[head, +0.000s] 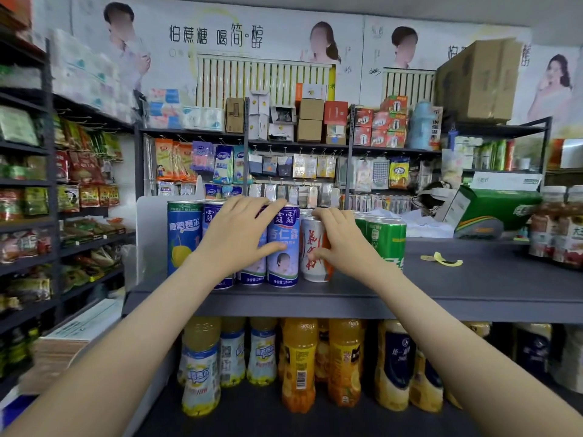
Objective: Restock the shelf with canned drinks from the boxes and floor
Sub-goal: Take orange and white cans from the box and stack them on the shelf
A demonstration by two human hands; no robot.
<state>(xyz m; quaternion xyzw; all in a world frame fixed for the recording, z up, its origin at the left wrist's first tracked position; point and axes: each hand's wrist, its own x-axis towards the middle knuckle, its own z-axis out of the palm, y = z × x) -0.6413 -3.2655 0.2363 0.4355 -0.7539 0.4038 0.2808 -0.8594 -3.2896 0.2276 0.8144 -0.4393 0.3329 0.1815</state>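
Though apart, two hands (239, 230) (342, 238) on cans (284, 274)

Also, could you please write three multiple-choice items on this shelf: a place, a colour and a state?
1. Where is the yellow tape scrap? A on the upper shelf, right of the green cans; B on the lower shelf; C atop a can.
2. What colour is the leftmost can? A red; B blue; C green.
3. The right hand is: A idle; B holding a bottle; C gripping the white can.
Answers: 1A, it lies on bare shelf beside them; 2B, blue body; 3C, it clasps the can.
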